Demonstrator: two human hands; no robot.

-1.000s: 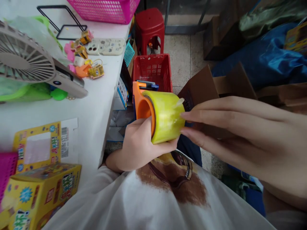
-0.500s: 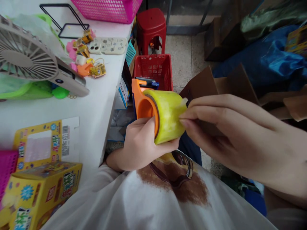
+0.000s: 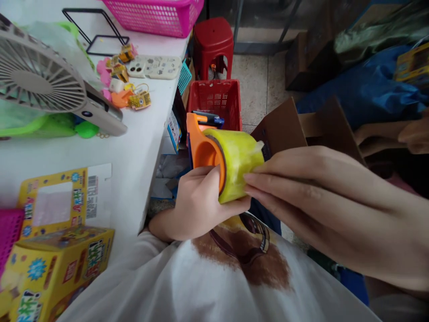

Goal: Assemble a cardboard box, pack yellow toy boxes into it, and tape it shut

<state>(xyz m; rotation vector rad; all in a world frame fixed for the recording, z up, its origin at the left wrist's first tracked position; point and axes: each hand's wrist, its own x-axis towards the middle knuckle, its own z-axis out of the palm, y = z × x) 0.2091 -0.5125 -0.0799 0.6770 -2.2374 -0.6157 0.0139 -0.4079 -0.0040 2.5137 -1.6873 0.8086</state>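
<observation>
An orange tape dispenser [image 3: 194, 129] carries a wide roll of yellow tape [image 3: 239, 156], held over my lap. My left hand [image 3: 199, 203] is wrapped round it from below, thumb at the roll's open core. From the right, the fingertips of my right hand [image 3: 311, 197] touch the outer face of the roll, fingers close together. A small whitish crumpled bit of tape sticks up at the roll's upper right. Whether my right fingers pinch any tape is hidden.
On the white table [image 3: 130, 156] at left are a grey fan [image 3: 43, 76], a phone [image 3: 156, 67], small toys and yellow boxes [image 3: 56, 273]. Beyond stand a red basket [image 3: 234, 103], a red stool [image 3: 213, 40] and an open carton [image 3: 281, 120]. Another person's hand shows at far right.
My right hand has shifted lower and slightly left on the roll, its fingers now straighter and flatter. The dispenser has barely moved; the view has shifted slightly.
</observation>
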